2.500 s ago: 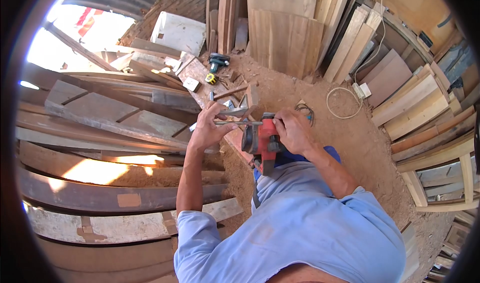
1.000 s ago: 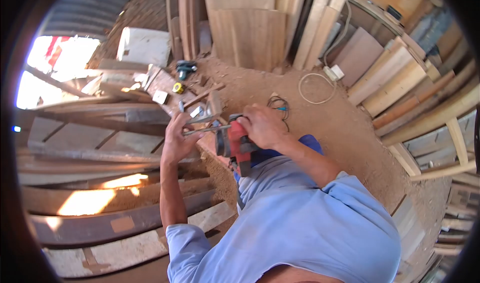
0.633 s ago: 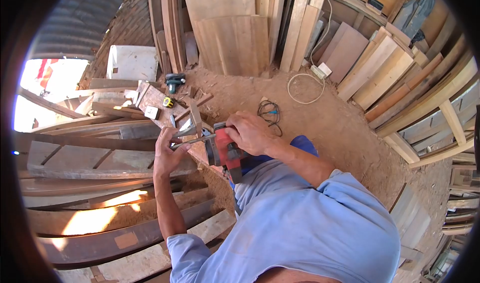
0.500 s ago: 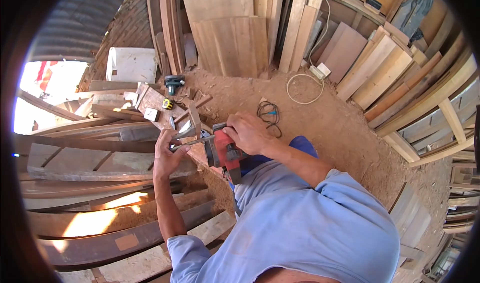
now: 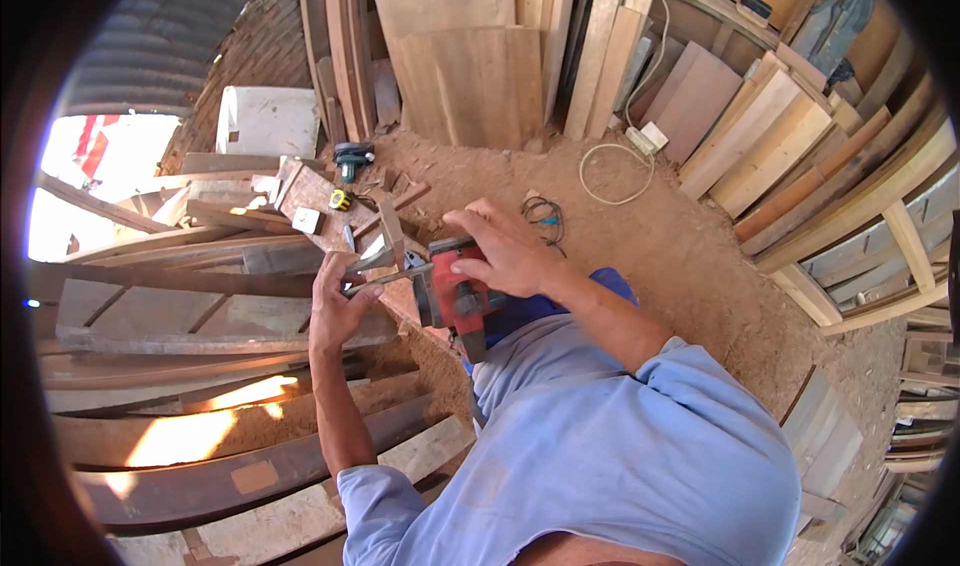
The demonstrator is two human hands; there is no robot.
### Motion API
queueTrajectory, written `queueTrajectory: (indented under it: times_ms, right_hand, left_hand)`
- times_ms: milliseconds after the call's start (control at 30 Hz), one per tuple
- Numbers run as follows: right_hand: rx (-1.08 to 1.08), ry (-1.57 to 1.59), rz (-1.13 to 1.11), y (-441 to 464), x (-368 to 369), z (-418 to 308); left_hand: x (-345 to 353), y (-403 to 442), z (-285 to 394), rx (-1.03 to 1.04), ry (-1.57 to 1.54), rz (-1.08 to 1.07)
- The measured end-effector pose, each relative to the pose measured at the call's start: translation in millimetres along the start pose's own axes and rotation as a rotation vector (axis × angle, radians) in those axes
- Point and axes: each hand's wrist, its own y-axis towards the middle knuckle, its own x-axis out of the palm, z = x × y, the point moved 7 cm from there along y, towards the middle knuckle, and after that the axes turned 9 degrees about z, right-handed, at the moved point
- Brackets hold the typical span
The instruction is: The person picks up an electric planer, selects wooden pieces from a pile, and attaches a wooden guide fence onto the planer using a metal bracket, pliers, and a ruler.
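Observation:
A red power tool (image 5: 459,301) with a dark grey base plate and a black end lies tilted near my lap. My right hand (image 5: 508,251) grips it from the far side, its thumb on the red body and its fingers over the top. My left hand (image 5: 342,302) pinches a grey bar-like part (image 5: 390,278) that reaches toward the base plate; whether the two are joined, I cannot tell. Just beyond, a short wooden piece (image 5: 391,228) stands up from a long dusty plank (image 5: 310,194).
On the plank lie a yellow-and-black tape measure (image 5: 340,200) and a small white box (image 5: 308,221). A dark green power tool (image 5: 352,160) sits behind. Curved timbers (image 5: 190,318) are stacked at left. A black cable (image 5: 545,221) and a pale cord (image 5: 616,175) lie on the sandy floor.
The fingers of my right hand have lifted and shifted slightly on the tool, the thumb now lying flatter across the red body. The view has shifted slightly; my left hand keeps its hold.

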Motion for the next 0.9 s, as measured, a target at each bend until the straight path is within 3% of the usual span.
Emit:
queueTrajectory:
  times_ms: [33,67,100,167,200,467,600,633,700,900]
  right_hand:
    - [-0.18,-0.031,0.105,0,-2,-1]
    - [-0.198,-0.054,-0.076,-3,13,12]
    - [-0.21,-0.023,-0.09,-4,11,9]
    - [0.153,0.172,-0.395,-6,21,18]
    - [0.139,0.189,-0.411,-5,23,17]
    - [0.098,0.152,-0.355,-8,19,7]
    - [0.078,0.162,-0.287,-3,20,3]
    - [0.131,0.182,-0.359,-1,18,0]
    - [0.184,0.196,-0.422,-1,20,4]
    - [0.139,0.298,-0.282,-7,17,8]
  left_hand:
    - [-1,1,-2,-0.011,0.012,0.006]
    - [1,3,0,0.029,0.007,-0.002]
    - [-1,3,1,0.064,0.009,-0.006]
    - [0,4,-5,0.02,-0.03,-0.014]
    - [2,5,-13,-0.004,-0.078,-0.021]
    - [24,4,9,-0.047,0.046,-0.147]
    - [44,10,13,0.054,0.041,-0.183]
    - [51,11,17,0.054,0.019,-0.202]
    - [52,13,19,0.039,0.036,-0.203]
    - [63,2,11,-0.087,-0.046,-0.237]
